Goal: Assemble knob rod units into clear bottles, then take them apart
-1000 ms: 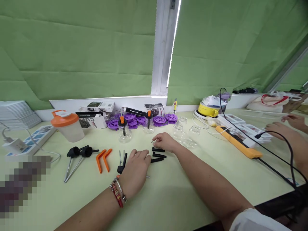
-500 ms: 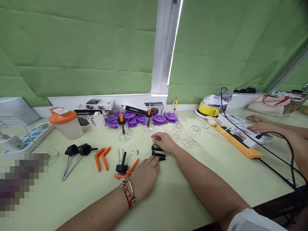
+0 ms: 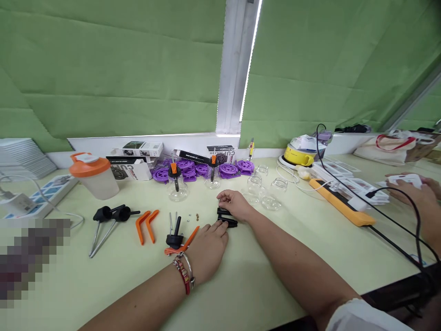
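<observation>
Left hand (image 3: 206, 250) lies flat, grip spread, fingertips touching the black rods (image 3: 227, 221) mid-counter (image 3: 262, 285). Right hand (image 3: 233, 204) pinches a rod there. Bare counter lies toward the near edge.

Bare table (image 3: 248, 280) lies open in front of both hands and between the forearms — further passage is blocked ahead by glass jars (image 3: 272, 195) and purple discs (image 3: 206, 170), left by orange levers (image 3: 146, 225), right by the black cable (image 3: 392, 230).
</observation>
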The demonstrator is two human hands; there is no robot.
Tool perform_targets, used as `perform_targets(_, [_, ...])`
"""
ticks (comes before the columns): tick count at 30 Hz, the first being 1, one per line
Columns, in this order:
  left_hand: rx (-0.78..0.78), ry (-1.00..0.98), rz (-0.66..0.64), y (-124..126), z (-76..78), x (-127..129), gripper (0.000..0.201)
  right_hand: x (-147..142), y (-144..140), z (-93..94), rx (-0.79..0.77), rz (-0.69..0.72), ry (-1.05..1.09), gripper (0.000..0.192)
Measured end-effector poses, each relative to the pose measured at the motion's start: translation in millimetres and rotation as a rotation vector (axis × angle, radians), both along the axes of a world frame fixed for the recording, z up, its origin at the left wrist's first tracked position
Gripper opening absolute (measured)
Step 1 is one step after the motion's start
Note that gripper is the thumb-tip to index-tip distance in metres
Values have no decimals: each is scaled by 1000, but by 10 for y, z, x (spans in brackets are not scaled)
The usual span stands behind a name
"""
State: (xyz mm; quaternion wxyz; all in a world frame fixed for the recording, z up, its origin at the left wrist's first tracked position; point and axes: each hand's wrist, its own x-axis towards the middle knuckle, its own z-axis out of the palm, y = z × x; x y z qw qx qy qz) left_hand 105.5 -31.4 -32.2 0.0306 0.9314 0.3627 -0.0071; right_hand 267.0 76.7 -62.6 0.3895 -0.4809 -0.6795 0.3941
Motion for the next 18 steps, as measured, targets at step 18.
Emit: perform_targets(18, [20,3,-7,23,-42,-12,48,135,-1,140,125,-112,-504,28])
